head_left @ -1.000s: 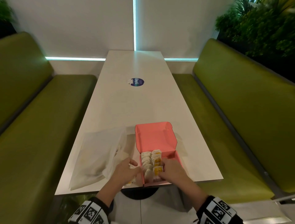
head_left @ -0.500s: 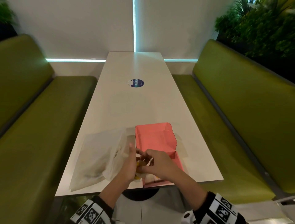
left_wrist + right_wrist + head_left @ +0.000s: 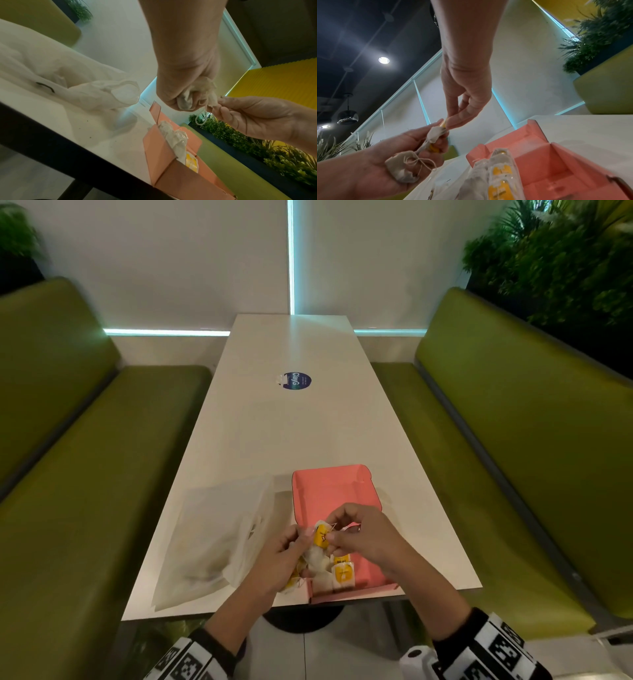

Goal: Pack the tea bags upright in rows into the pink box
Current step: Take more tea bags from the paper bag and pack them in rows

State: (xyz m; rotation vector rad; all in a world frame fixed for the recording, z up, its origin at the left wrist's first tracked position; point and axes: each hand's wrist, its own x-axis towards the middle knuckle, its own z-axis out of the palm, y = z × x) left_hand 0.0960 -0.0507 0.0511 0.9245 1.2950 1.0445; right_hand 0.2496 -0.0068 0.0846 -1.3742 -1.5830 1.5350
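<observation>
Pink box, tabletop's near edge, rows part-filled: left hand clutches tangled tea bags while right hand pinches one yellow tag, apparently separating strings.

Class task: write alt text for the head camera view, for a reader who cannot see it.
Two hands hold tea bags above an open pink box partly filled with tea bags, on a white table between green benches.

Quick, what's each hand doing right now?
Left hand: closed, gripping a small bunch of tea bags above the pink box.
Right hand: pinching the yellow tag of one of those tea bags.
</observation>
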